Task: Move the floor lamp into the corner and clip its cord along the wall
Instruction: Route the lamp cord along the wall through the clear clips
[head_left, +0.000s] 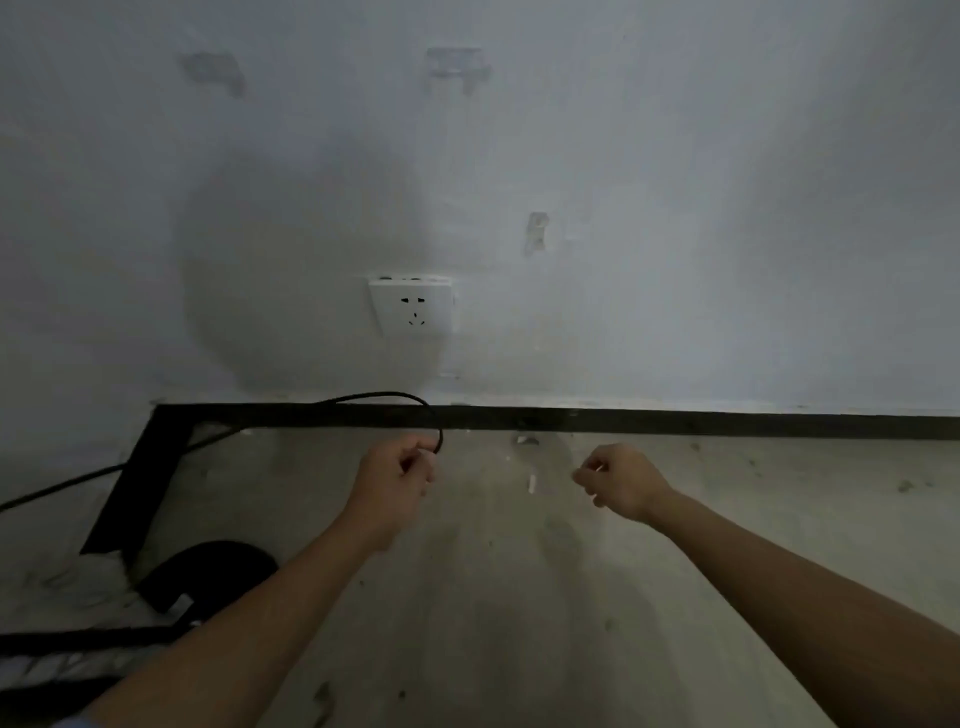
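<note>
While the left hand (397, 475) pinches the cord (384, 397), the right hand (621, 480) curls, perhaps empty.

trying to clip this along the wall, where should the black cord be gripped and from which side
Grip the black cord on the arched stretch rising in front of the black baseboard, pinching from the room side, above. There it stands clear of wall and floor, so fingers can close around it. The left hand already pinches its near end; the right hand seems to hold something small and pale.

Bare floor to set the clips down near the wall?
Free: floor between left hand and right hand, and right along the baseboard. Crowded: left corner, with cord and lamp base.
</note>
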